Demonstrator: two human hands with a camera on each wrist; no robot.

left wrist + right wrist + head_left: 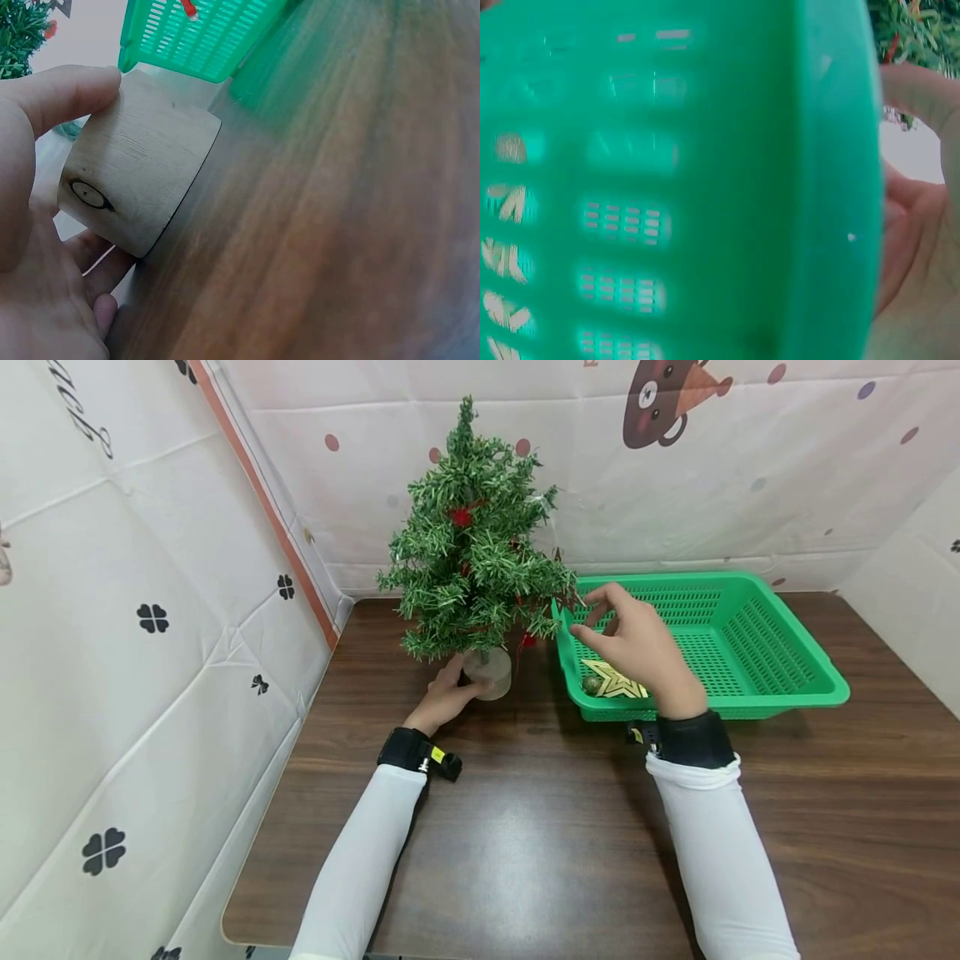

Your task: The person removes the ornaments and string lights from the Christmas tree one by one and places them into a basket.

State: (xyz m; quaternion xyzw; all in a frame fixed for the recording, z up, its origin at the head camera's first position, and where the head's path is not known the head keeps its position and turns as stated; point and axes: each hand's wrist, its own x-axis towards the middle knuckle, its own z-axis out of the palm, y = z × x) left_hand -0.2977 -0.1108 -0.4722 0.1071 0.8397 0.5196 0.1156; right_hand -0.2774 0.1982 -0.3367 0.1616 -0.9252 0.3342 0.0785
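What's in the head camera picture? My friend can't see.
A green Christmas tree sits on a table, its base held by a person's left fingers. The right fingers are near the branches, by a green basket holding a gold star.

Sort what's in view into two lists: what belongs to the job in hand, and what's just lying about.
Likely part of the job:
- small green tree, its wooden base held by the left hand
- green basket, near the right hand
- gold star and small ball in the basket

Likely just surroundings:
- printed wall cloth
- brown table
- black wristbands
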